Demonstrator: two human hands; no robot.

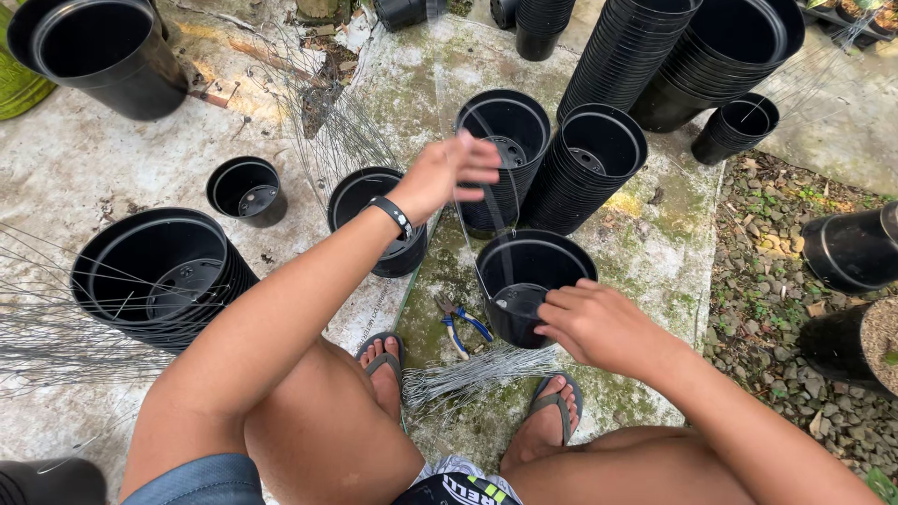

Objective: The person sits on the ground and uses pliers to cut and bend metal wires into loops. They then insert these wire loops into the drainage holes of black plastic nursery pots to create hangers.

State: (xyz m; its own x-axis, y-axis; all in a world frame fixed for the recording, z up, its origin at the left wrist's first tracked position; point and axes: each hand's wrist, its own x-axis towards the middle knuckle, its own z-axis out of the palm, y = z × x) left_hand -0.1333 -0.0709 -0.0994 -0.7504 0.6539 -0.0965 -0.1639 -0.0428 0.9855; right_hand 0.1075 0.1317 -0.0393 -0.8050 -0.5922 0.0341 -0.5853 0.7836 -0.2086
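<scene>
r hand (599,323) gripping rim of round black plastic pot (524,281) | l hand (449,173) raised above it, fingers pinching thin wire (486,201) | blue-handled pliers (460,325) just left of r hand

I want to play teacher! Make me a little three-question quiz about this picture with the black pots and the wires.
1. True or false: the right hand touches the rim of the black pot between the feet.
2. What lies on the ground just left of that pot? A) pliers with blue handles B) a red trowel C) a watering can
3. Fill in: the left hand is lifted up, pinching a thin ____ that runs down toward the pot.

Key
1. True.
2. A, the pliers.
3. Wire. More cut wires lie in a bundle by the sandals.
</scene>
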